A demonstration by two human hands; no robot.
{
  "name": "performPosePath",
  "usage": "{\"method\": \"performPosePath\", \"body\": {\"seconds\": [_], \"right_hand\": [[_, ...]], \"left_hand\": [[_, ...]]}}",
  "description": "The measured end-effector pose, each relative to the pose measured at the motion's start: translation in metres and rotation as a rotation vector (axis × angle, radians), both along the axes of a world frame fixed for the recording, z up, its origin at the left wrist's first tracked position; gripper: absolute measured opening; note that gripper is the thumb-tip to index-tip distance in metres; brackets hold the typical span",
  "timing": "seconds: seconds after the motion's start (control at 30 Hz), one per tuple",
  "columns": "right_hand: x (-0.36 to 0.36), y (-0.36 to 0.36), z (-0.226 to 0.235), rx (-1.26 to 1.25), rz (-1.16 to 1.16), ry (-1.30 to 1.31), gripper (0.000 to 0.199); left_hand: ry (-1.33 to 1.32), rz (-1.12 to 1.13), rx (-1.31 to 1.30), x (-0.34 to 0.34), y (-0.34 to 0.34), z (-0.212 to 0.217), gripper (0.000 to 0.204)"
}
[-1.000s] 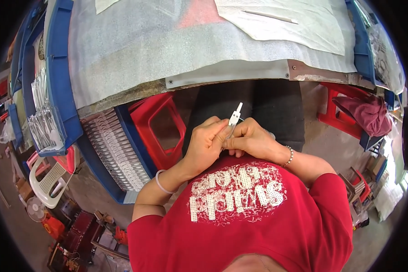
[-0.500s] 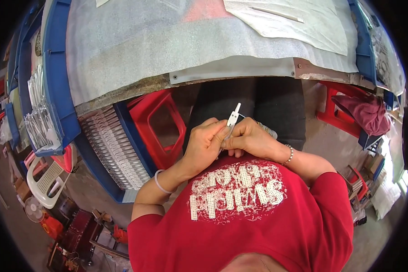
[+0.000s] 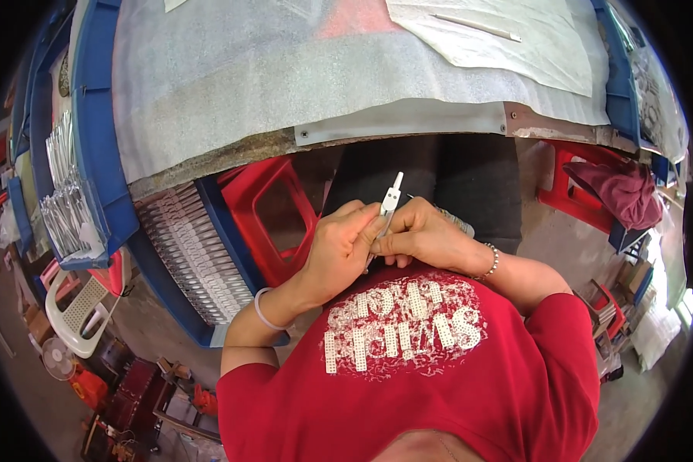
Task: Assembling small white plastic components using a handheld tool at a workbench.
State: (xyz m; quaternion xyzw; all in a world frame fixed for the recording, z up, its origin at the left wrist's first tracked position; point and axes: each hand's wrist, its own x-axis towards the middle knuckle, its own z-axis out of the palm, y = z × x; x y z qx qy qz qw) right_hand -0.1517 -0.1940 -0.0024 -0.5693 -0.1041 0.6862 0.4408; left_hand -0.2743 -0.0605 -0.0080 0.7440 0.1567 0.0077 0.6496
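A drawing compass (image 3: 390,199) with a pale knob and a two-dotted head points up and away from me, above my lap. My left hand (image 3: 342,248) is closed round it, thumb and forefinger pinching just below the head. Against it, my right hand (image 3: 417,233) is closed too, its thumb and forefinger pinched at the compass's leg. A thin dark tip pokes out above the right fingers; I cannot make out what it belongs to. The fingers hide most of the lower legs.
A bench covered with white foam sheet (image 3: 246,85) lies ahead, with a silver stick-like piece (image 3: 477,28) on paper. Rows of metal compasses fill a blue tray (image 3: 242,262) at left. Silver parts (image 3: 65,192) stand in a blue bin. Red stools (image 3: 273,200) flank my legs.
Both hands and the compass have shifted very slightly left in view, the compass tilting a little more upright. The grip of both hands looks the same.
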Motion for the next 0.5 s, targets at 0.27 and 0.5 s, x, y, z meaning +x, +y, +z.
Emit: {"method": "performPosePath", "body": {"seconds": [0.27,0.5], "right_hand": [[-0.0014,0.0029,0.0019,-0.009,0.025,0.02,0.02],[-0.0005,0.0053,0.0042,-0.044,0.048,0.037,0.021]], "left_hand": [[0.039,-0.021,0.009,-0.0061,0.0029,0.0006,0.013],[0.046,-0.025,-0.012,-0.0067,0.0067,0.0002,0.012]]}}
